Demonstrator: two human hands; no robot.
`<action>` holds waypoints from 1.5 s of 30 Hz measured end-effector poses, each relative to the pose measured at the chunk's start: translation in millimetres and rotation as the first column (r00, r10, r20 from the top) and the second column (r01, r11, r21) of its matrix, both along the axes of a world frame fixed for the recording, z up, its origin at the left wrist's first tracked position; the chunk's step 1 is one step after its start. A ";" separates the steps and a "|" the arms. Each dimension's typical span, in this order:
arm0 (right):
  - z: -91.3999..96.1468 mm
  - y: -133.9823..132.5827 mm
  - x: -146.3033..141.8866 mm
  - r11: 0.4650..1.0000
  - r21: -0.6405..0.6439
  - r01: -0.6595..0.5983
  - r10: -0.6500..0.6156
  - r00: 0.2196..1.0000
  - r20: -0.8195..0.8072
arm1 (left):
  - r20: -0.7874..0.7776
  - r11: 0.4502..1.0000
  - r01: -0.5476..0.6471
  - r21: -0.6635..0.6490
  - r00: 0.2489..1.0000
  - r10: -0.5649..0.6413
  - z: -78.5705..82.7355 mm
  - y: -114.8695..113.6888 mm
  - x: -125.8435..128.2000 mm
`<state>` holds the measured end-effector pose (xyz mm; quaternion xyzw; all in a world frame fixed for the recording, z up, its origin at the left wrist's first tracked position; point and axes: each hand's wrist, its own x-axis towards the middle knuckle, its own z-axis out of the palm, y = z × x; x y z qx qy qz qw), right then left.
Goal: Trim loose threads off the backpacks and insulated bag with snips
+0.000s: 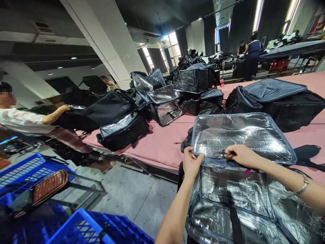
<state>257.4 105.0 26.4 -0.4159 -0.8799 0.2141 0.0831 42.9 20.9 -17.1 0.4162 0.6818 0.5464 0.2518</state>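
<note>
An open insulated bag (241, 206) with silver foil lining stands at the near edge of a pink table (162, 142), its foil lid (243, 135) flipped back flat. My left hand (191, 162) pinches the lid's near left edge, fingers closed on it. My right hand (241, 155) rests on the lid's near edge and is closed on a small dark tool, perhaps scissors or snips (226, 153). A bracelet sits on my right wrist.
Several black insulated bags (124, 130) lie piled across the table, a large one (279, 98) at the right. A seated person's hand (62, 109) reaches a bag at left. Blue crates (83, 227) stand on the floor. Two people stand far back.
</note>
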 end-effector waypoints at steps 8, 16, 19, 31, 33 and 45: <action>0.1 -3.9 -18.4 0.815 0.520 -0.254 0.262 0.963 0.060 | -0.023 0.999 -0.034 -0.015 0.999 0.034 -1.5 7.8 1.1; 8.2 7.7 -32.2 0.625 0.637 -0.451 0.407 0.885 0.227 | -0.010 1.000 -0.026 0.002 1.000 0.026 -5.2 6.7 -0.6; 14.3 6.6 -35.2 0.605 0.634 -0.481 0.413 0.871 0.267 | -0.015 1.000 -0.019 0.007 1.000 0.019 -6.0 6.4 -0.5; 25.3 3.4 -32.9 0.495 0.695 -0.522 0.448 0.838 0.310 | -0.068 1.000 -0.010 -0.005 0.998 0.009 -4.8 5.0 -1.2; 21.8 2.3 -30.6 0.504 0.702 -0.503 0.425 0.852 0.305 | -0.068 1.000 -0.014 -0.003 0.998 0.013 -5.3 5.1 -1.5; -5.4 -24.7 -17.9 0.943 0.331 0.024 0.007 0.996 -0.093 | -0.029 0.999 -0.032 0.028 0.999 0.033 -7.8 4.2 -0.8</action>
